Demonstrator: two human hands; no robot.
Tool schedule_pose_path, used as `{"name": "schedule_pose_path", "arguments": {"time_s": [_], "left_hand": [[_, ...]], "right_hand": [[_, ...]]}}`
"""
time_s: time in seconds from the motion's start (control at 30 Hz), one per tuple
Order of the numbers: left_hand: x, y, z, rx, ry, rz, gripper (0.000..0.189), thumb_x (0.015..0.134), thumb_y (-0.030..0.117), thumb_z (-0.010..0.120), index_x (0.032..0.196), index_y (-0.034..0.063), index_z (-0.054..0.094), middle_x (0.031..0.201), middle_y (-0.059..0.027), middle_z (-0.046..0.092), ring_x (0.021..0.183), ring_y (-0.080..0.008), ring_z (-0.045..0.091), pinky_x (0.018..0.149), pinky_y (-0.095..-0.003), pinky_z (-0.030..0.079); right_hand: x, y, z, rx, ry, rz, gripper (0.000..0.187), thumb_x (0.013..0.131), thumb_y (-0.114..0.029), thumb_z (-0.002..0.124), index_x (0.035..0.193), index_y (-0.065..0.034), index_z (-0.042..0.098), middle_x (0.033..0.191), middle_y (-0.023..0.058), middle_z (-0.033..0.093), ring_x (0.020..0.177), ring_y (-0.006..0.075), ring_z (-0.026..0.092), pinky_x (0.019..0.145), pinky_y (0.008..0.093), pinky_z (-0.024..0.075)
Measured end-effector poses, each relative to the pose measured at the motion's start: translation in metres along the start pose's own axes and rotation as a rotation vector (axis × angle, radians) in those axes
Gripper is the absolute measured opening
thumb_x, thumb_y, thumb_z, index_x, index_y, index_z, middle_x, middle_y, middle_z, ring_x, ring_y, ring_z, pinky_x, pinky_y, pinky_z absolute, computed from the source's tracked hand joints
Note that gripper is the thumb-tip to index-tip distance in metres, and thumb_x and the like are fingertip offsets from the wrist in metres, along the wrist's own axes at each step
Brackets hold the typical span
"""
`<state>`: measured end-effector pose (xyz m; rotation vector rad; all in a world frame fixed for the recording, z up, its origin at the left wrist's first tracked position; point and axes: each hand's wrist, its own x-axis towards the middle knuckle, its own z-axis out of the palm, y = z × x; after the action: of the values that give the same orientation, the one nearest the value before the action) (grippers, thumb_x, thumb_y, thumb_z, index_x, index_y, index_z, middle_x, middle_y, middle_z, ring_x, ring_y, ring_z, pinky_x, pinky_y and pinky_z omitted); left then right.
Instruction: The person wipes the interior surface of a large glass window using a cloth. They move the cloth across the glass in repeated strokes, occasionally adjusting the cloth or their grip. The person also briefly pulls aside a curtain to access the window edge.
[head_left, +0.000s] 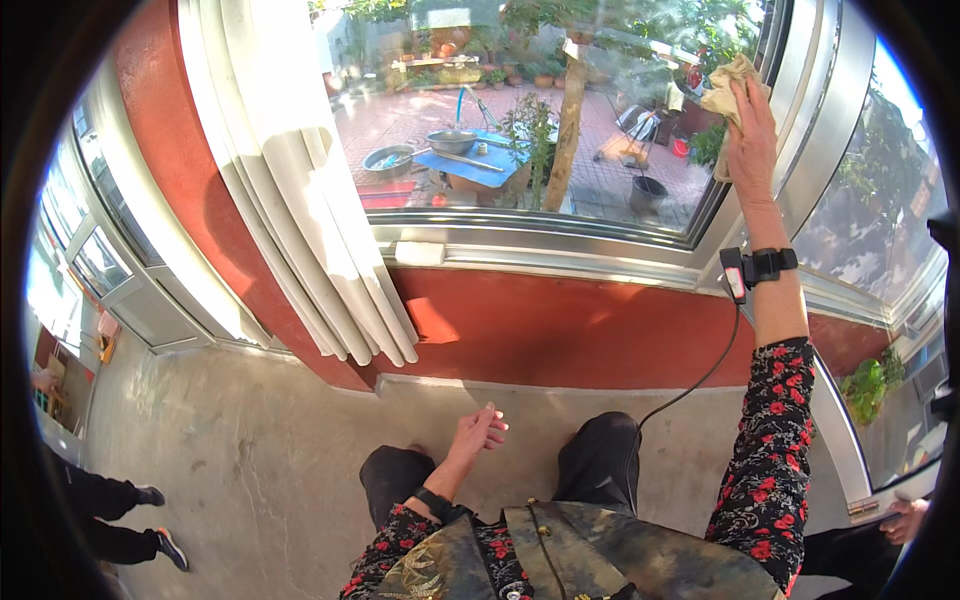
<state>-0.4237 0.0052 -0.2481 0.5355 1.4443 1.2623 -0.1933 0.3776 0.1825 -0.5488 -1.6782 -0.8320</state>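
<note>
My right hand (752, 154) is raised at the upper right and grips a crumpled beige cloth (739, 71). It presses the cloth against the right side of the window, where the glass pane (630, 97) meets the metal window frame (806, 97). Part of the cloth hangs below the palm. Low in front of my body, above the floor and between my knees, is my left hand (474, 435). Its fingers are loosely curled and nothing is in them. A white block-like object (420, 253) lies on the window's lower ledge, left of centre.
White curtains (300, 195) hang left of the pane, beside a red wall (570, 330). A cable (697, 386) runs from my right wrist strap. At right stands an open window sash (847, 442), with another person's hand (906, 520) near its bottom. Another person's legs (112, 517) are at left.
</note>
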Motion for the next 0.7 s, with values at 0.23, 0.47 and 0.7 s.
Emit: {"name": "schedule_pose_path", "arguments": {"time_s": [0.23, 0.47, 0.7], "left_hand": [[0.000, 0.000, 0.005, -0.002, -0.013, 0.007, 0.056, 0.099, 0.054, 0.049, 0.109, 0.0010, 0.063, 0.090, -0.0079, 0.070, 0.065, -0.0142, 0.064, 0.055, -0.0251, 0.046], [0.002, 0.000, 0.008, 0.004, -0.046, 0.014, 0.056, 0.099, 0.054, 0.049, 0.110, 0.0004, 0.063, 0.090, -0.0078, 0.069, 0.066, -0.0141, 0.064, 0.056, -0.0254, 0.046], [0.000, 0.005, 0.008, 0.015, -0.030, 0.006, 0.056, 0.099, 0.053, 0.049, 0.110, 0.0000, 0.063, 0.090, -0.0073, 0.070, 0.066, -0.0137, 0.064, 0.057, -0.0251, 0.046]], "right_hand": [[-0.101, -0.034, 0.030, -0.143, -0.062, 0.214, 0.060, 0.083, -0.002, 0.062, 0.140, -0.0156, 0.052, 0.148, 0.0101, 0.044, 0.136, 0.0338, 0.042, 0.107, 0.0441, 0.0367], [-0.235, -0.078, 0.002, -0.152, -0.441, 0.224, 0.052, 0.084, 0.001, 0.054, 0.134, -0.0127, 0.057, 0.147, 0.0093, 0.047, 0.133, 0.0333, 0.046, 0.100, 0.0440, 0.0412], [-0.209, -0.079, -0.053, 0.143, -0.477, 0.231, 0.057, 0.077, 0.009, 0.052, 0.130, -0.0082, 0.060, 0.141, 0.0139, 0.052, 0.130, 0.0353, 0.047, 0.106, 0.0451, 0.0379]]}}
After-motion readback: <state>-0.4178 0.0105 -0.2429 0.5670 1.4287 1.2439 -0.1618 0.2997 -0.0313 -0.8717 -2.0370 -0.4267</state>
